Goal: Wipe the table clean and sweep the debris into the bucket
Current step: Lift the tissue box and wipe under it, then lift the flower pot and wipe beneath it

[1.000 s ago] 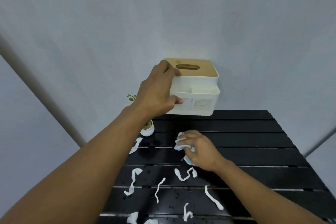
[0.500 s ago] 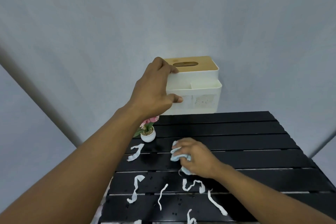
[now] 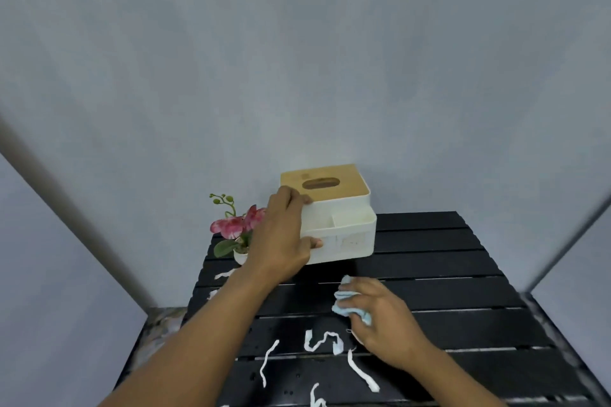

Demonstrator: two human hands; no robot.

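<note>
My left hand [image 3: 281, 238] grips the left side of a white tissue box [image 3: 344, 225] with a wooden lid, at the back of the black slatted table [image 3: 446, 274]. The box rests on or just above the slats; which one I cannot tell. My right hand [image 3: 380, 314] presses a crumpled light-blue cloth [image 3: 347, 304] onto the table in front of the box. Several white paper strips [image 3: 322, 342] lie on the slats near me, by both forearms. No bucket is in view.
A small potted plant with pink flowers [image 3: 236, 231] stands at the table's back left corner, just left of my left hand. A grey wall rises right behind the table. Patterned floor [image 3: 162, 324] shows to the left of the table.
The tissue box in my left hand has come down from above the table to its back edge. The view tilted down, and my right hand with the cloth shifted slightly right.
</note>
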